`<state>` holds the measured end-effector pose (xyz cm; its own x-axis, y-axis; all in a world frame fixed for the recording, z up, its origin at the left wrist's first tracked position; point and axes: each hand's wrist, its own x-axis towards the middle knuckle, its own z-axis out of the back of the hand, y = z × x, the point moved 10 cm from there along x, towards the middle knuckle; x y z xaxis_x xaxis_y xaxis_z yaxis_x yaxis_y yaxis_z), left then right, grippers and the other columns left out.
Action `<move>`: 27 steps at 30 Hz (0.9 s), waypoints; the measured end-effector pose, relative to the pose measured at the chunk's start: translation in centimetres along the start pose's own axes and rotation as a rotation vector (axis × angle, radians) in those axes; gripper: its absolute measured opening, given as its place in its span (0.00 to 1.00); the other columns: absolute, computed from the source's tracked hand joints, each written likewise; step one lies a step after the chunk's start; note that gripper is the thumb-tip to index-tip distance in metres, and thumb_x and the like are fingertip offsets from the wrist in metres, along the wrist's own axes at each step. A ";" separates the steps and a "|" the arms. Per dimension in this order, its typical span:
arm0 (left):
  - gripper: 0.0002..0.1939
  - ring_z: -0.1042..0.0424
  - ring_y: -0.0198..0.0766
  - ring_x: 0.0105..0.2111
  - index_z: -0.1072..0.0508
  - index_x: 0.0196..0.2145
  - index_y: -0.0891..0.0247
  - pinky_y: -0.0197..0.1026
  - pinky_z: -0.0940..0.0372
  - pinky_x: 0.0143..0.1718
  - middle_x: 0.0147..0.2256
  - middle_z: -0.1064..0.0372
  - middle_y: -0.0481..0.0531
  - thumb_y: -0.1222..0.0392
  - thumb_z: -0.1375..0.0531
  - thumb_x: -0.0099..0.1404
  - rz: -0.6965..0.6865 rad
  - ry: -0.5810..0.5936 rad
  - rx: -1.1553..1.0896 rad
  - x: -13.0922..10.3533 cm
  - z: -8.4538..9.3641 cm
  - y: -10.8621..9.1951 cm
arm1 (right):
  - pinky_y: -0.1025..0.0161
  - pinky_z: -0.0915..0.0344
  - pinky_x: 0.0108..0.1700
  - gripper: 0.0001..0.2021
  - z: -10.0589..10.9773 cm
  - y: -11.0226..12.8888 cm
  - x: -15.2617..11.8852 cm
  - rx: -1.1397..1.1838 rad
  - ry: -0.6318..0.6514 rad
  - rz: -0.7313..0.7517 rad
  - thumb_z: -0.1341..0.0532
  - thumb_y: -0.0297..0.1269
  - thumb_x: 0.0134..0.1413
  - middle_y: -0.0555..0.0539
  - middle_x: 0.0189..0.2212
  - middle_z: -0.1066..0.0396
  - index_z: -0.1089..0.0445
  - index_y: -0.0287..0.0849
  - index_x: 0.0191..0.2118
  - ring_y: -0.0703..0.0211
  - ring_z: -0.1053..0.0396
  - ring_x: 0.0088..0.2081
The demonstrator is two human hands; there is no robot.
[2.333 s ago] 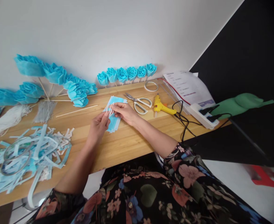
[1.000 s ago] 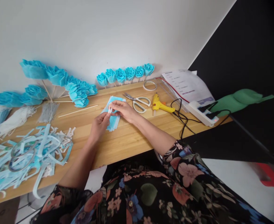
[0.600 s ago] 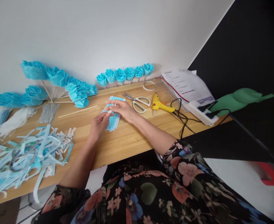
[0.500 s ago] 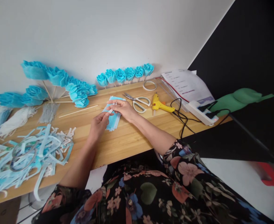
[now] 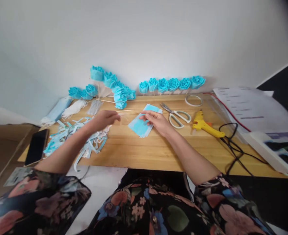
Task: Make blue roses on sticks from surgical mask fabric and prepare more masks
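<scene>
My left hand (image 5: 106, 119) is raised at the near right side of a pile of cut pale blue and white strips (image 5: 85, 130). Its fingers are drawn together and blurred; a faint thin pale streak shows by the fingertips, too smeared to name. Over a stack of light blue and white sheets (image 5: 140, 128), my right hand (image 5: 156, 121) has its fingers loosely bent and thumb apart, with nothing plain between them. Just right of that hand lie scissors (image 5: 175, 114) with white handles. A thin wooden stick (image 5: 125, 111) lies behind the hands.
Blue rose-like flowers (image 5: 163, 85) on sticks line the wall; more flowers (image 5: 120, 94) lie left. A yellow glue gun (image 5: 204, 124), tape roll (image 5: 193, 100), papers (image 5: 242, 107) and power strip (image 5: 268, 151) are right. White cords (image 5: 74, 108) and a phone (image 5: 36, 147) are left.
My hands, together on a small white piece before, have moved apart. The left has gone leftward towards the strips; the right stays over the sheets. The view has turned left.
</scene>
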<state>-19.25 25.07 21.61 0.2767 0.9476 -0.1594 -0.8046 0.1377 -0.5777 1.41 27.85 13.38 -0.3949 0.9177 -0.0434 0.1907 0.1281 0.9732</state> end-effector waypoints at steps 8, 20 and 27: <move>0.27 0.46 0.38 0.31 0.23 0.51 0.70 0.36 0.54 0.31 0.37 0.28 0.54 0.47 0.51 0.73 0.469 -0.198 0.684 -2.0 15.1 16.2 | 0.69 0.37 0.31 0.28 0.9 -0.8 0.0 0.075 -0.085 -0.069 0.28 0.62 0.43 0.44 0.35 0.19 0.20 0.42 0.42 0.63 0.29 0.33; 0.29 0.47 0.39 0.34 0.26 0.57 0.73 0.39 0.56 0.33 0.44 0.30 0.62 0.50 0.54 0.76 0.549 -0.249 0.690 -0.6 14.2 23.1 | 0.70 0.37 0.29 0.30 2.4 -0.5 -0.1 0.132 -0.196 -0.091 0.25 0.62 0.35 0.48 0.31 0.21 0.19 0.44 0.39 0.66 0.31 0.29; 0.27 0.41 0.40 0.35 0.26 0.58 0.74 0.39 0.54 0.34 0.45 0.27 0.62 0.53 0.52 0.74 0.581 -0.261 0.668 -1.5 13.8 25.5 | 0.69 0.38 0.28 0.29 2.3 -0.4 -0.1 0.130 -0.195 -0.082 0.25 0.62 0.35 0.48 0.30 0.22 0.19 0.44 0.38 0.66 0.32 0.28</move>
<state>-47.46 31.12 18.15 -0.3277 0.9436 -0.0477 -0.9385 -0.3193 0.1314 3.50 28.56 12.47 -0.2354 0.9559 -0.1757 0.2841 0.2405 0.9281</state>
